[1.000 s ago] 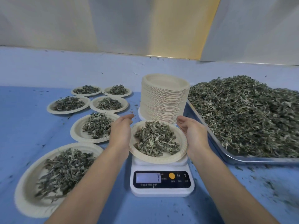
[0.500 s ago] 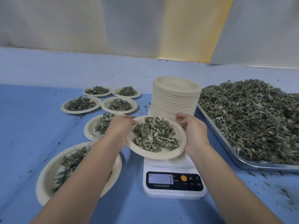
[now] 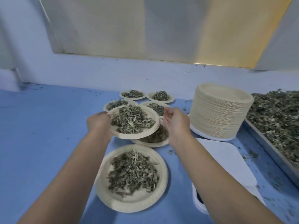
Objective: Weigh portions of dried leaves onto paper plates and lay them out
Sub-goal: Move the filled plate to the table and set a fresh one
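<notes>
Six filled plates [image 3: 113, 199] laid on tabletop [image 3: 48, 126]. 7th plate [image 3: 140, 135] is airborne: left hand [image 3: 98, 122] fingers [image 3: 106, 113] grip its rim, right hand [image 3: 177, 123] is relaxed open just beside. Tall plate stack [image 3: 218, 120] & heaped tray [image 3: 267, 147] suggest lots left.

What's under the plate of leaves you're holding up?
Another paper plate of dried leaves on the blue table, only its near edge showing. The held plate covers the rest.

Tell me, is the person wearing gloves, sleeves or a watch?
No. The left hand and right hand are bare: no gloves or rings that I can see. No sleeves, watch or bracelet show either.
</notes>
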`<state>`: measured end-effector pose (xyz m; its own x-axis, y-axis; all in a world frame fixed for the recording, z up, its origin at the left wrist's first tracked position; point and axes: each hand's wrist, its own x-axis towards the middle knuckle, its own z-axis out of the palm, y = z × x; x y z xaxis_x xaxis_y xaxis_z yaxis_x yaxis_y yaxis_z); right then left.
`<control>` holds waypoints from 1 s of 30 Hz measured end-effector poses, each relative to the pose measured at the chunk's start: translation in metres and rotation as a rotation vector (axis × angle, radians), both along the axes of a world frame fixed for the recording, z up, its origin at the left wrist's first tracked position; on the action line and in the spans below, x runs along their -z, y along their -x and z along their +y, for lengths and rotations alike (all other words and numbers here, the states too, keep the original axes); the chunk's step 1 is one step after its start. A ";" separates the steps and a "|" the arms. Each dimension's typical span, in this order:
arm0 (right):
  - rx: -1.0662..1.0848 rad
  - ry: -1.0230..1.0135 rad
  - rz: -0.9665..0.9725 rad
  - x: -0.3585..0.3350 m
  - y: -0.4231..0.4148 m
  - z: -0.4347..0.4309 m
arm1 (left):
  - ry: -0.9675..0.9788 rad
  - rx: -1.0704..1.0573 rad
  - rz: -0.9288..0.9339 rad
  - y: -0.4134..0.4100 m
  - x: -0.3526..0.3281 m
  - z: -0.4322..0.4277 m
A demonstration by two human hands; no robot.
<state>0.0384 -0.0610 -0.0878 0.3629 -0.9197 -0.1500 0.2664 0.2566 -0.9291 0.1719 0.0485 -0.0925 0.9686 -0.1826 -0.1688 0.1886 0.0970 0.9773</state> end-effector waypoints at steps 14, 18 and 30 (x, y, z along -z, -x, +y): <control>-0.084 -0.246 -0.252 0.003 -0.025 0.013 | -0.020 -0.392 0.121 -0.050 0.050 0.019; -0.093 -0.242 -0.240 0.006 -0.024 0.014 | -0.084 -0.351 0.085 -0.053 0.053 0.016; -0.116 -0.226 -0.173 0.008 -0.016 0.017 | -0.297 -0.238 0.075 -0.052 0.041 0.011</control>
